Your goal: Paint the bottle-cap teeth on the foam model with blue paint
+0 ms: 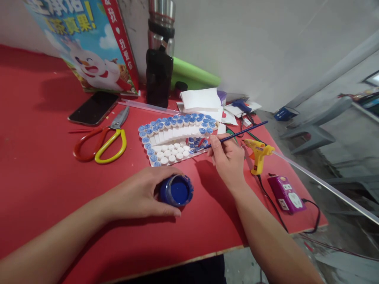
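Note:
My left hand (148, 193) is wrapped round a small jar of blue paint (179, 191), tilted so its open mouth faces me. Between the fingers of my right hand (226, 157) is a thin blue paintbrush (245, 130). Its tip meets the lower part of a white craft panel (168, 136) made of small round discs and strips. Blue covers the discs along the panel's top and left edges and some at its lower right. The discs at the lower middle are white.
Scissors (111, 138) with red and yellow handles and a phone (94, 107) lie at the left. Behind stand a bottle (160, 75) and a printed bag (91, 51). At the right are a yellow glue gun (257, 154), a purple power strip (286, 193) and cords.

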### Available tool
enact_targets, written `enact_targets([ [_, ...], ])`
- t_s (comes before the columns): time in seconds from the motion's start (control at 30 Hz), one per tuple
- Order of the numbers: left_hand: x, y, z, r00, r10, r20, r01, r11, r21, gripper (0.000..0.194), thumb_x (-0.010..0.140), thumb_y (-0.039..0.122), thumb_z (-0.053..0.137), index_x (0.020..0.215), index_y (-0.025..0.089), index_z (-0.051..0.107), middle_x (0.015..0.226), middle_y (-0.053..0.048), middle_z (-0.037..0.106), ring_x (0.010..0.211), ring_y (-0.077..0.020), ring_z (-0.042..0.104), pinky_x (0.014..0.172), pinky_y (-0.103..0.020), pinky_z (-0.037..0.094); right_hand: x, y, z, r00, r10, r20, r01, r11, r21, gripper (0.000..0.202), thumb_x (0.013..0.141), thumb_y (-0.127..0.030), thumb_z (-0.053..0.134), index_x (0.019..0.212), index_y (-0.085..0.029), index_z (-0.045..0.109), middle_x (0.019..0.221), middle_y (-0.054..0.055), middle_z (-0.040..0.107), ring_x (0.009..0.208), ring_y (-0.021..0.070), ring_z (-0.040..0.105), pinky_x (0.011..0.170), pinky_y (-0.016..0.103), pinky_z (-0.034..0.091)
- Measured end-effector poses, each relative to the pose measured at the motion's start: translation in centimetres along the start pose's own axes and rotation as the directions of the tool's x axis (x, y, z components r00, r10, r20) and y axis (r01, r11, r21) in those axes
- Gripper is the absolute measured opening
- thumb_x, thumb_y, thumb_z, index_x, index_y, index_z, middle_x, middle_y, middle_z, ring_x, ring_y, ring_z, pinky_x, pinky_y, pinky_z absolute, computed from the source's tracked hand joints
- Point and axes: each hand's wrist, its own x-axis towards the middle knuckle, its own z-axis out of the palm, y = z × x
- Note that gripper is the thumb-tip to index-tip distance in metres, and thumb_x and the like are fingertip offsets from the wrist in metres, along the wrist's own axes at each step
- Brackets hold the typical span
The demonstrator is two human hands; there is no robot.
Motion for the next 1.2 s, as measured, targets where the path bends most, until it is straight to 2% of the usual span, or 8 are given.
enact_targets([
  [0.3,0.1,0.1,0.0,1.0,-0.006,-0.004,0.006,1.0,0.007,0.059,0.076,0.047,0.092,0.127,0.026,0.072,0.122,-0.006,0.079,0.103,-0.0279,0.075,0.091,-0.035,0.059,0.1,0.2,0.1,0.999,0.043,0.022,-0.044,0.997,0.055,0.035,0.104,-0.052,0.062,0.087,-0.022,0.063,0.062,-0.004,0.062,0.052,0.0114,0.059,0.05,0.024,0.045],
  [0.63,0.1,-0.1,0.1,1.0,0.01,-0.011,-0.01,1.0,0.001,0.058,0.075,0.043,0.093,0.126,0.026,0.072,0.119,-0.004,0.079,0.101,-0.0264,0.075,0.089,-0.033,0.058,0.1,0.1,-0.1,0.998,-0.03,-0.051,0.03,1.0,0.005,0.03,0.105,-0.048,0.062,0.088,-0.023,0.064,0.065,-0.003,0.064,0.052,0.0121,0.059,0.051,0.026,0.045],
  [0.93,0.0,-0.2,0.1,1.0,0.004,-0.006,-0.004,1.0,0.005,0.058,0.076,0.042,0.093,0.127,0.025,0.072,0.119,-0.003,0.078,0.1,-0.0249,0.074,0.089,-0.032,0.058,-0.3,-0.3,0.6,0.989,-0.146,0.028,0.147,0.987,-0.059,0.016,0.108,-0.036,0.06,0.1,-0.023,0.066,0.071,-0.004,0.069,0.049,0.0087,0.059,0.054,0.024,0.047],
  [1.2,0.1,-0.4,0.2,0.999,0.045,-0.031,-0.044,0.999,0.026,0.059,0.075,0.041,0.094,0.127,0.026,0.072,0.118,-0.002,0.078,0.098,-0.0236,0.073,0.092,-0.032,0.057,-0.4,-0.1,1.0,0.985,-0.157,0.065,0.157,0.988,0.004,0.015,0.107,-0.034,0.061,0.098,-0.022,0.064,0.071,-0.005,0.067,0.052,0.0088,0.061,0.053,0.023,0.046],
])
